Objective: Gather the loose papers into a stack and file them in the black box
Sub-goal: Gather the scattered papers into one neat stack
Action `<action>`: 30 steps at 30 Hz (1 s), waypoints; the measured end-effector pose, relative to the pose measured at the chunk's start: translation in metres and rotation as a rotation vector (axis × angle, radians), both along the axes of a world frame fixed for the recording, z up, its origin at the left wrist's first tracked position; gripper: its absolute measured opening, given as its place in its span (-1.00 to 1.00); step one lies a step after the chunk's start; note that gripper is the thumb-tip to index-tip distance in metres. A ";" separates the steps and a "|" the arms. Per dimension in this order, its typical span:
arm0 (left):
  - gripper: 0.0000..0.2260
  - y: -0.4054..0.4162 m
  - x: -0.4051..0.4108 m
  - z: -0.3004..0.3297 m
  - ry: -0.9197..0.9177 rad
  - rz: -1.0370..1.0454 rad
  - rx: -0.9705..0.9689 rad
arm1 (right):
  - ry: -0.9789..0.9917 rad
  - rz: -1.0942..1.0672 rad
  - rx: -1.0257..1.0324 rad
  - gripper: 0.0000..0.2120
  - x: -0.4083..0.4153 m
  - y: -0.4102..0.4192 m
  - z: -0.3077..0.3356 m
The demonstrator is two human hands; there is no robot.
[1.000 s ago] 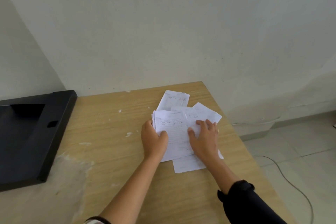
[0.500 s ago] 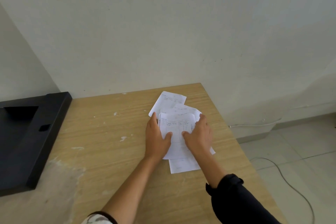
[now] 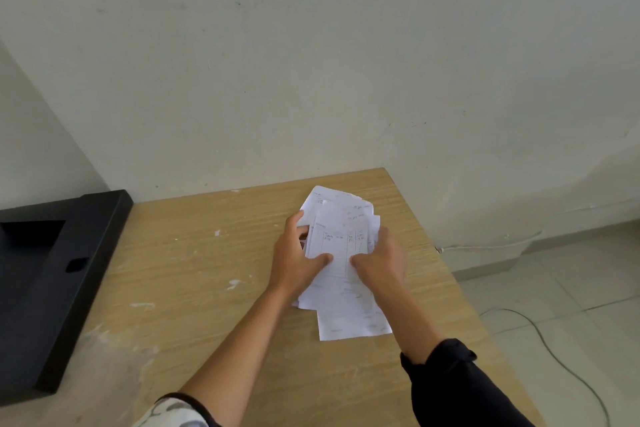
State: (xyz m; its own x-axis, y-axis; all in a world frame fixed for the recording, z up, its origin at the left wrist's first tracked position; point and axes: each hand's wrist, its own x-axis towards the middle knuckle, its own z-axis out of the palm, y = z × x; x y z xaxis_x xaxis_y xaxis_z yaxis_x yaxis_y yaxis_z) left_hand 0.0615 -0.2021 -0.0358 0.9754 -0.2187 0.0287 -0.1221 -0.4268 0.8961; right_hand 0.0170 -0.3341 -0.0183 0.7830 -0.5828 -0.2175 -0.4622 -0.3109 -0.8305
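Gathering is nearly done: the papers point(image 3: 337, 246) (edges uneven) are clamped between left hand point(image 3: 298, 258) and right hand point(image 3: 381, 260), while the black box point(image 3: 86, 253) is not yet filled.

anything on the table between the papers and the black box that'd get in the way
Nothing visible does. The papers, held between the left hand and right hand, sit right of the black box; the table between them shows only bare wood with pale smears.

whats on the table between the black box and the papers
Nothing but bare tabletop with pale smudges lies between the black box and the papers, per the head view.
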 end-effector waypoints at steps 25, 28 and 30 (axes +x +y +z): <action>-0.13 0.008 0.049 0.013 0.236 0.209 -0.059 | -0.224 0.055 0.146 -0.37 0.069 0.000 -0.007; -0.37 0.016 0.048 0.024 0.308 0.188 -0.215 | -0.325 0.045 0.279 -0.31 0.064 0.003 0.001; -0.60 0.024 0.047 0.036 0.193 0.160 -0.247 | -0.401 0.072 0.321 -0.29 0.062 0.007 0.012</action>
State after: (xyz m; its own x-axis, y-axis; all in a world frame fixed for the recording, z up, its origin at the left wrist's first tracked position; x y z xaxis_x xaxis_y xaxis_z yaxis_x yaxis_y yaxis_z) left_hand 0.1088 -0.1781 0.0002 0.9893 -0.0720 -0.1267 0.1106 -0.1946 0.9746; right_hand 0.0788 -0.3271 -0.0066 0.8773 -0.4772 -0.0508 -0.0743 -0.0305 -0.9968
